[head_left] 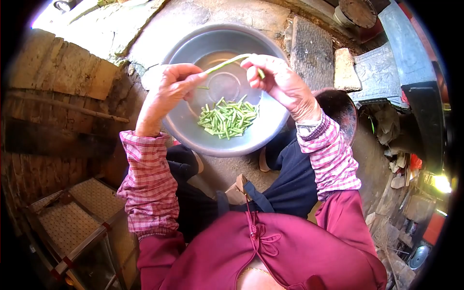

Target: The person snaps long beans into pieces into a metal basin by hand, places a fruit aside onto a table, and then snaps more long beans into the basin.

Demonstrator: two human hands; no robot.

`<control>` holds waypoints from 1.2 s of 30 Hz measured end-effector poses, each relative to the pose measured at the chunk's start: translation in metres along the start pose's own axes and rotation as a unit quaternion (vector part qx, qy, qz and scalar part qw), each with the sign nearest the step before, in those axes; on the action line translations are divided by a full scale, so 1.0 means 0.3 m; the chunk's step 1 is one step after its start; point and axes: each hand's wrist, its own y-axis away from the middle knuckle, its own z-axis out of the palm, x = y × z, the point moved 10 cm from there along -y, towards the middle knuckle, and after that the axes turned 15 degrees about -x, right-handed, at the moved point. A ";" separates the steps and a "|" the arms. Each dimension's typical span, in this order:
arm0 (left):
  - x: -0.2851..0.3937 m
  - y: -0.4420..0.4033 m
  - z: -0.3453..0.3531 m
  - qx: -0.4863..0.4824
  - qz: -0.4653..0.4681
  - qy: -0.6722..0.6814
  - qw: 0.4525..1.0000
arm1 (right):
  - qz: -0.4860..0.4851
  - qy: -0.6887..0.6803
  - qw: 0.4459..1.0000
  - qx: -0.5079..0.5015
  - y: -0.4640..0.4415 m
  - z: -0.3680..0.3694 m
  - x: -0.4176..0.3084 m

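Note:
A long green bean (pixel 227 63) stretches between my two hands above a wide grey basin (pixel 273 128). My left hand (pixel 175 86) pinches one end of it between thumb and fingers. Closed around the other end is my right hand (pixel 279 83), and a short green tip shows below its fingers. Cut pieces of green bean (pixel 227 118) lie heaped in the near part of the basin. One separate piece (pixel 202 88) shows close to my left fingers.
A dark round bowl (pixel 344 113) sits right of the basin, partly behind my right arm. Beyond it are a rough stone slab (pixel 311 55) and a pale block (pixel 346 70). Wooden boards (pixel 63 67) line the left side; a framed wooden piece (pixel 72 224) stands lower left.

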 end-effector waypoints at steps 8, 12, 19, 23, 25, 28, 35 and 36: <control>-0.034 0.009 -0.039 0.018 0.011 0.013 1.000 | -0.143 0.322 0.919 0.174 0.091 -0.163 -0.210; -0.029 0.016 -0.050 0.014 0.037 0.011 0.999 | -0.031 0.633 0.763 0.122 0.040 -0.051 -0.083; 0.002 0.017 -0.008 0.026 0.059 -0.185 0.981 | -0.103 0.573 0.808 0.086 0.021 0.069 -0.095; 0.020 0.021 0.004 0.045 0.111 -0.241 0.963 | -0.092 0.649 0.755 0.038 0.006 0.126 -0.023; 0.019 0.027 -0.001 0.061 0.151 -0.255 0.953 | -0.115 0.661 0.741 0.043 0.006 0.131 -0.029; 0.020 0.036 -0.007 0.071 0.140 -0.255 0.954 | -0.126 0.636 0.756 0.087 0.008 0.100 -0.056; -0.051 0.003 -0.004 0.021 0.025 -0.090 0.995 | -0.092 0.406 0.892 0.175 0.036 -0.077 -0.146; -0.035 0.000 -0.022 0.050 0.057 -0.091 0.993 | -0.094 0.422 0.885 0.172 0.034 -0.059 -0.144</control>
